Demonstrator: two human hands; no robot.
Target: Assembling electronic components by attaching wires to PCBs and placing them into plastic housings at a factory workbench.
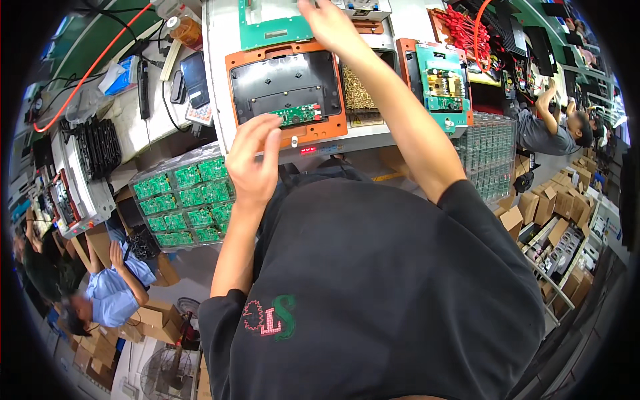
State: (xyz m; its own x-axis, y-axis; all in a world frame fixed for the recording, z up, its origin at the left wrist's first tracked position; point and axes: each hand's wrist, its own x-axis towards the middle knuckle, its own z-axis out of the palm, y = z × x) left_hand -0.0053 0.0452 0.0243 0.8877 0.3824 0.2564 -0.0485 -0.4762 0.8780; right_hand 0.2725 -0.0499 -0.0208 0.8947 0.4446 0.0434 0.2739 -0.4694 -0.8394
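A black plastic housing (283,77) lies inside an orange fixture frame (325,137) on the bench in front of me. Over its near part rests a narrow green circuit board (297,115). My left hand (253,160) is at the board's left end, fingers loosely bent and thumb apart from them; whether a fingertip touches the board is hard to see. Farther off, my right hand (331,28) reaches to the right edge of a green fixture plate (270,32). Its fingertips run to the picture's upper edge and are blurred, so their grip is unclear.
A box of small brass-coloured parts (360,90) sits right of the frame, then a second orange fixture with a green plate (437,57). Trays of green circuit boards (180,200) stand at left. A phone (194,79) lies on the bench. Co-workers sit on both sides.
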